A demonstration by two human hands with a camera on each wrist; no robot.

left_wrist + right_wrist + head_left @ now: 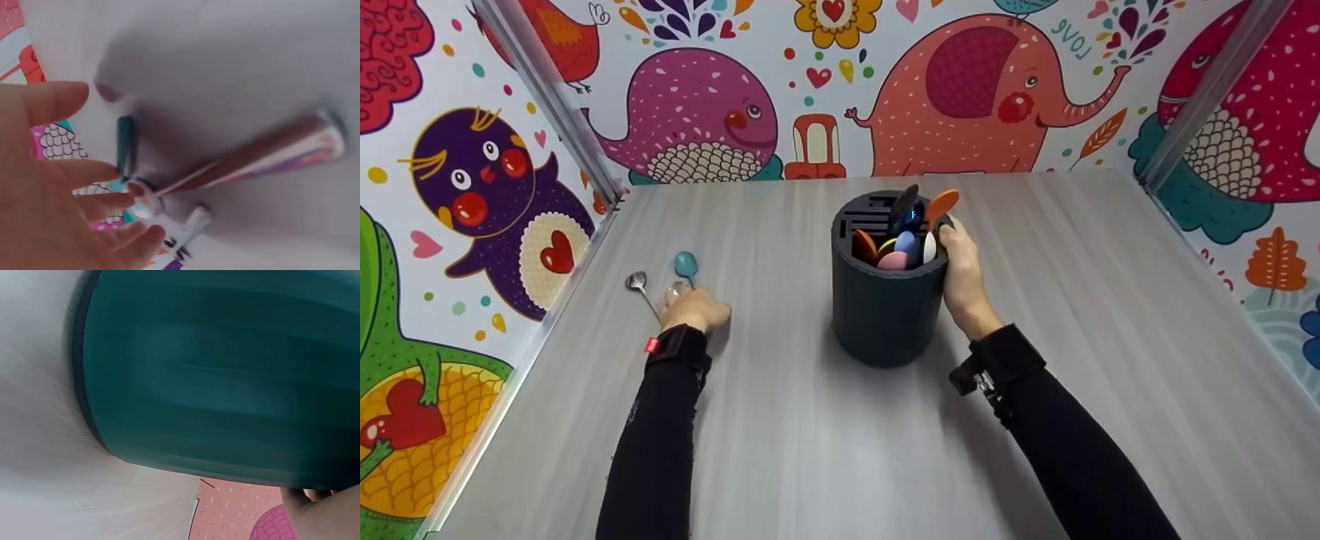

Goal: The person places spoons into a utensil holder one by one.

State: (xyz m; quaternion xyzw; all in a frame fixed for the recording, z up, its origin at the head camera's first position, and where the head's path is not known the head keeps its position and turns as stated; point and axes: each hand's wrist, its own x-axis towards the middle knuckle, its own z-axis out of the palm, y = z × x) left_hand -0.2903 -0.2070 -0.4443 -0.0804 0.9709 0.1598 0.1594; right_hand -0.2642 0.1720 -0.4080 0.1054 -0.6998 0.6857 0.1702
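My left hand (695,309) reaches low over the table beside several spoons. In the left wrist view its thumb stands apart and its fingers extend close to a shiny spoon (145,203); contact is unclear. A teal spoon (685,264) lies just beyond the fingers. Left of it is a small metal spoon (637,281), its handle running toward the hand. My right hand (966,277) grips the right side of a dark round utensil holder (885,319) near its rim. In the right wrist view, the holder's wall hides most of the fingers (304,500).
Colourful spoons stand in the holder's front, including a pink spoon (893,261) and an orange one (943,204). Slots (870,219) cross the holder's top. Printed walls (825,97) border the grey table (780,420) at the back and sides.
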